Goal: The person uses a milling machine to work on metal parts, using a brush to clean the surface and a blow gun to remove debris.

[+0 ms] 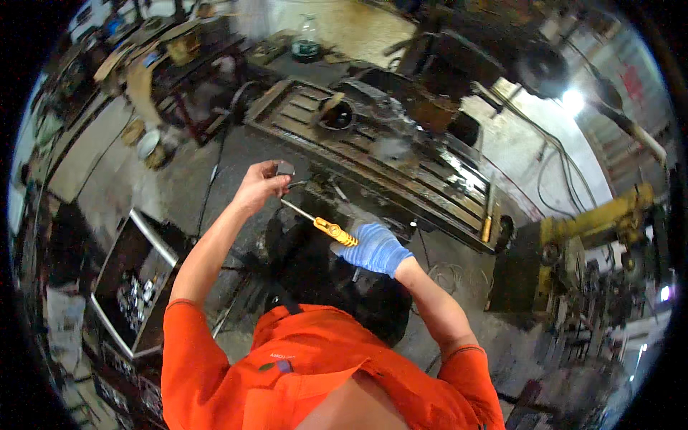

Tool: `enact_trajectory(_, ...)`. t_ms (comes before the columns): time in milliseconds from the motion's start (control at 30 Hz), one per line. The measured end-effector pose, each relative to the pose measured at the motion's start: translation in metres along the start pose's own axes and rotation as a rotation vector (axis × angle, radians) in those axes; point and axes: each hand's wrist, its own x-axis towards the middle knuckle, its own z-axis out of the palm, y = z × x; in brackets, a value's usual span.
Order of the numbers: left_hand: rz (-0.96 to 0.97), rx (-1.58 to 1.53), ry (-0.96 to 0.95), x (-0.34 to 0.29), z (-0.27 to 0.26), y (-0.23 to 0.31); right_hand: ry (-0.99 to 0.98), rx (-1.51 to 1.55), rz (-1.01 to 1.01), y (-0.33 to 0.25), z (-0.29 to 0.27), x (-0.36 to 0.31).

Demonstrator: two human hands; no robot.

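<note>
L hand [262, 186], bare, has a small grey metal piece [285, 169] pinched btwn thumb & fingers, held up over the floor in front of the slotted metal table [295, 111]. R hand [374, 249], in a blue glove, is closed around the back end of a yellow-handled tool [335, 231]; its thin shaft points up-left, tip just below the L hand. Can't tell if tip touches the L hand or not.

On the table: a dark round bowl [337, 116] nr the L end, a second tool w/ yellow grip [486, 229] by the R end. Clear bottle [307, 47] stands behind the table, toward the back wall.

Lower L, well apart from the hands: an open drawer [155, 238] w/ light edges, a heap of shiny metal bits [137, 297] inside. White bucket [149, 145] on the floor, upper L. Yellow machine [609, 215] far R; bright lamp [572, 102] upper R.
</note>
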Motion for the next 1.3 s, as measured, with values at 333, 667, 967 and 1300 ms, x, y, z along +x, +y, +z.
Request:
enact_trajectory(333,0.466,1.075,-0.260,0.140,0.154,0.017,0.286,-0.050,0.645,0.130,-0.061,-0.035)
enact_trajectory(667,0.521,1.235,-0.182,0.193,0.203,-0.011,0.661,0.715,0.158,0.190,-0.041,-0.031)
enact_trajectory(967,0.672,1.234,-0.120,0.193,0.212,-0.026,0.689,0.666,0.554,0.225,0.066,-0.014)
enact_trajectory(1300,0.764,1.205,-0.023,0.223,0.225,-0.045,0.798,0.751,0.482,0.203,0.027,-0.096)
